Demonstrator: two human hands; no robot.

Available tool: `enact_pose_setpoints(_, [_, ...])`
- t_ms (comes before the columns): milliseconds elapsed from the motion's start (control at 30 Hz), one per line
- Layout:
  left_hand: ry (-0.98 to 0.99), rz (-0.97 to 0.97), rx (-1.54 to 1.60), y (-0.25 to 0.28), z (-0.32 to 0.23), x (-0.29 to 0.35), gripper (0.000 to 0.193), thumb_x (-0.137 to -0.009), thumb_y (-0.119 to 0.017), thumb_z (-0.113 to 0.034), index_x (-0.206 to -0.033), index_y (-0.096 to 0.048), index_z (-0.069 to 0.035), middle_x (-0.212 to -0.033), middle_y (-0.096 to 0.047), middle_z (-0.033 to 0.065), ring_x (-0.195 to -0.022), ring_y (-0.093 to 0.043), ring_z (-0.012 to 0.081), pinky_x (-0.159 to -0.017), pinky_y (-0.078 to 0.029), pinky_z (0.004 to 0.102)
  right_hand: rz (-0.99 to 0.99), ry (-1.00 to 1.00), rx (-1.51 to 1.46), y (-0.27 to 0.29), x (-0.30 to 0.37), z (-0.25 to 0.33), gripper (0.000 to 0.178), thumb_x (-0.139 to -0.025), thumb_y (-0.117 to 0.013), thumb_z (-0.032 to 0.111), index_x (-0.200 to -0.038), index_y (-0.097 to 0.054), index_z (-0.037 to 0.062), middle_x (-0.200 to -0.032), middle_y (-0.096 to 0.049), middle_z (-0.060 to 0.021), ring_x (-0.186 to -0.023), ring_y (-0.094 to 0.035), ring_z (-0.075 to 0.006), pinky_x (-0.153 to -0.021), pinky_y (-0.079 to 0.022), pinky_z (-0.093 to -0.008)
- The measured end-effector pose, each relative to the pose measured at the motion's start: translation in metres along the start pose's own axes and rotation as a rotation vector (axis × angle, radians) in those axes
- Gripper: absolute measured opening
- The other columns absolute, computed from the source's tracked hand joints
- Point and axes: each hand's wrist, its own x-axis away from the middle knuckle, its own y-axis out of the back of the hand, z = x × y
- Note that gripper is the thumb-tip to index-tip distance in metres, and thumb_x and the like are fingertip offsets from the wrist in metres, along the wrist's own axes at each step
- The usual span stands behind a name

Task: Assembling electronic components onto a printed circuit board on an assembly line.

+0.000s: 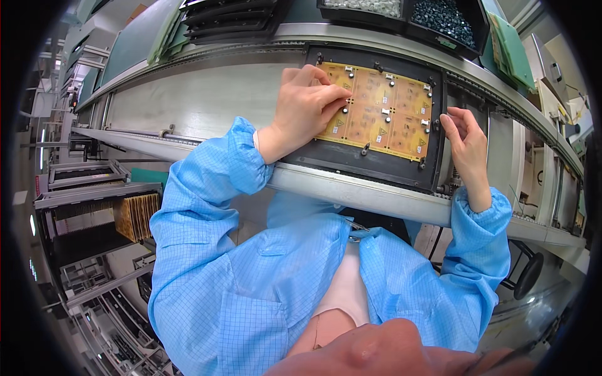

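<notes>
A yellow-brown circuit board panel (370, 125) lies in a black carrier frame (389, 170), held by black clips (365, 150) around its edge. Small white connectors and dark cylindrical parts with light tops stand on it in several places. My left hand (304, 103) reaches over the panel's left part, thumb and fingertips pinched together close to a cylindrical part (345, 111). Whatever sits between those fingertips is too small or hidden to make out. By the frame's right edge, my right hand (467, 143) has loosely curled, parted fingers, its thumb against or just beside the edge.
The frame rests on a conveyor with a metal front rail (351, 190). Beyond it stand black bins of small white parts (370, 6) and dark parts (445, 22), black trays (229, 22) and green sheets (511, 50). A rack with upright brown boards (138, 216) is at left.
</notes>
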Motion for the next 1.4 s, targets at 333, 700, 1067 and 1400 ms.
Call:
enact_pose_setpoints(333, [-0.017,-0.004,-0.022,-0.003,0.004,0.002,0.014,-0.075,-0.080,-0.022,-0.088,-0.076,-0.023,-0.079,-0.061,-0.0050,-0.091,-0.057,0.0156,-0.082,-0.039,0.0360,-0.023,0.022,-0.017,-0.002,-0.003,-0.001,0.036,-0.095,-0.069,0.026,-0.115,-0.062,-0.0025,-0.093,-0.072,-0.0134,-0.081,-0.068,-0.0155,-0.072,-0.054,-0.0287])
enact_pose_setpoints(700, [-0.047,0.074,0.057,0.013,0.002,-0.002,0.020,-0.076,-0.076,-0.013,-0.095,-0.073,-0.017,-0.096,-0.070,-0.0029,-0.101,-0.058,0.0214,-0.087,-0.041,0.0362,0.004,0.002,-0.012,0.003,0.001,-0.002,0.029,-0.098,-0.066,0.019,-0.117,-0.060,-0.0015,-0.091,-0.068,-0.0037,-0.081,-0.061,-0.0079,-0.070,-0.050,-0.0220])
enact_pose_setpoints(1067, [-0.208,0.139,-0.068,0.014,-0.008,-0.003,0.022,-0.074,-0.075,-0.008,-0.094,-0.072,-0.015,-0.098,-0.069,-0.0034,-0.099,-0.059,0.0193,-0.088,-0.042,0.0351,0.005,-0.030,-0.039,0.012,0.002,-0.006,0.029,-0.098,-0.066,0.019,-0.118,-0.060,-0.0011,-0.090,-0.067,-0.0016,-0.078,-0.058,-0.0053,-0.067,-0.047,-0.0196])
enact_pose_setpoints(1400, [-0.271,0.176,-0.004,0.021,-0.002,-0.015,0.021,-0.075,-0.075,-0.013,-0.095,-0.071,-0.016,-0.100,-0.064,-0.0014,-0.096,-0.058,0.0190,-0.085,-0.042,0.0357,-0.069,0.276,0.214,0.028,0.007,0.011,0.017,-0.088,-0.071,0.009,-0.104,-0.070,0.0014,-0.096,-0.069,-0.0078,-0.081,-0.064,-0.0167,-0.073,-0.051,-0.0283])
